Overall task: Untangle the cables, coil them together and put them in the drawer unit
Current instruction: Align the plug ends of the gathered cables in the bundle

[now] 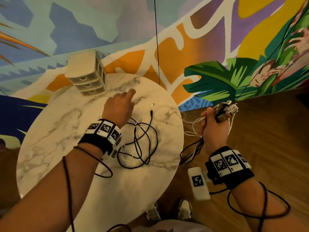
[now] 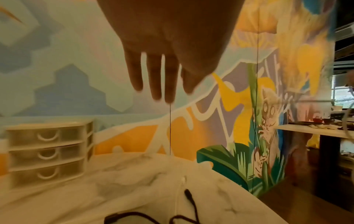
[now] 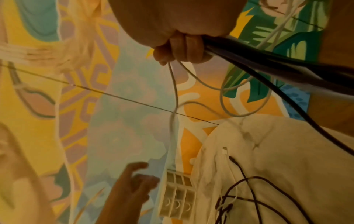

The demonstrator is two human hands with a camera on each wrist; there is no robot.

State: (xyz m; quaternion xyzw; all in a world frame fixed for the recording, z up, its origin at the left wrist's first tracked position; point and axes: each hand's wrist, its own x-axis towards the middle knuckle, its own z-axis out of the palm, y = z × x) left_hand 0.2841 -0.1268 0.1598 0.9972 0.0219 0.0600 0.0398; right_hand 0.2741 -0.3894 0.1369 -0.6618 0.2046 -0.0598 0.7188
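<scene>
A tangle of black cable (image 1: 143, 141) and thin white cable (image 1: 147, 114) lies on the round marble table (image 1: 66, 131), plugs pointing toward the wall. My left hand (image 1: 120, 106) hovers above the table between the tangle and the beige three-drawer unit (image 1: 88, 76), fingers straight (image 2: 155, 78) and holding nothing. The drawers (image 2: 47, 151) are shut. Off the table's right edge, my right hand (image 1: 215, 121) grips a bundle of black and white cables (image 3: 239, 57) with a cluster of connectors (image 1: 227, 109) sticking up from the fist; loops hang down below it.
A painted mural wall (image 1: 200, 47) stands close behind the table. Wooden floor (image 1: 267, 131) lies to the right, with my shoes (image 1: 168, 211) below the table edge. A white tagged box (image 1: 199, 181) hangs by my right wrist. A shelf (image 2: 316, 128) stands far right.
</scene>
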